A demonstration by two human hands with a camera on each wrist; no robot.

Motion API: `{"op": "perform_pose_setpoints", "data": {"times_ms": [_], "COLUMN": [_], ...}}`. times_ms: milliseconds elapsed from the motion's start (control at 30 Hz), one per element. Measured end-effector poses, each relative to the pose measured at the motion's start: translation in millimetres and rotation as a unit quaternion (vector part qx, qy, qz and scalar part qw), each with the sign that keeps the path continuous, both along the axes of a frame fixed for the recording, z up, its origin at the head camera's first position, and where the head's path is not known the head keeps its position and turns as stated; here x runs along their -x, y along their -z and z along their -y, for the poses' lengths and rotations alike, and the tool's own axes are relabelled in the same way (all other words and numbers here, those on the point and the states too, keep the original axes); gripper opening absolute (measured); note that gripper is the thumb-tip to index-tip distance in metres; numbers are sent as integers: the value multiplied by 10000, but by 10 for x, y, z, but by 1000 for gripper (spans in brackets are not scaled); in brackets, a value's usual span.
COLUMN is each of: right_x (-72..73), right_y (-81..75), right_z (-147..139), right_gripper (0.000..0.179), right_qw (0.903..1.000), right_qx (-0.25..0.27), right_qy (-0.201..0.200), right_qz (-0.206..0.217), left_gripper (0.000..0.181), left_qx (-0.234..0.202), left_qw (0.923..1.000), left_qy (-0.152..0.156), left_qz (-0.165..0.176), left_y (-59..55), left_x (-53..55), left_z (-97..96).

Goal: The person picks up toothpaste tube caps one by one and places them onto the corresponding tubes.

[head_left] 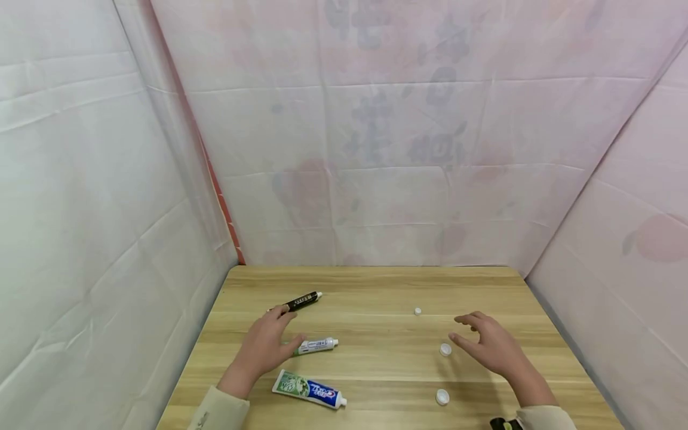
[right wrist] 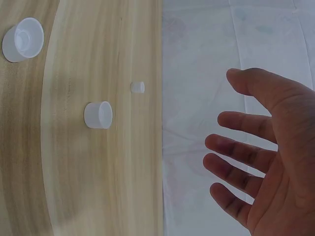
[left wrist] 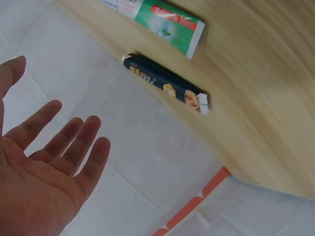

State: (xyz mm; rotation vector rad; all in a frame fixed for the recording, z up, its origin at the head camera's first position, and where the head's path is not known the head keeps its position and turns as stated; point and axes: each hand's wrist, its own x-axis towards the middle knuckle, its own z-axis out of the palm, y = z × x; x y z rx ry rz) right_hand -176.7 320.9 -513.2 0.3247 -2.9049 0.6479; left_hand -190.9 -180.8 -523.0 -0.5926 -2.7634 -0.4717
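Observation:
My left hand (head_left: 264,341) hovers at the left of the table, fingers spread and holding nothing. A slim black tube (head_left: 304,301) lies by its fingertips. Below the thumb is a white-and-green toothpaste tube (head_left: 321,345), partly covered by the hand; its green end (left wrist: 170,29) shows in the left wrist view. Nearer me lies a green-and-blue toothpaste tube (head_left: 310,389) with a white nozzle. On the right, my right hand (head_left: 497,348) is held above the table, fingers loosely bent, gripping nothing. Closest to it is a white cap (head_left: 445,349); a larger cap (head_left: 442,397) and a tiny cap (head_left: 417,311) lie around it.
The wooden table (head_left: 376,364) is enclosed by white printed sheets (head_left: 376,179) at the back and both sides. A red strip (head_left: 223,206) runs down the back left corner. Something black (head_left: 505,423) sits beside the right sleeve.

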Motion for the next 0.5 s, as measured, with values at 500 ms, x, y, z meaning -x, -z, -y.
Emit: {"op": "perform_pose_setpoints", "data": {"times_ms": [500], "right_x": [-27], "right_y": [99], "right_z": [-21], "right_gripper": [47], "right_qw": [9998], "right_qx": [139], "right_qy": [0], "right_qz": [137], "left_gripper": [50], "left_qx": [-201], "left_qw": [9983], "left_qy": [2], "left_qz": [551], "left_y": [96], "left_x": [-25], "left_z": [-70]}}
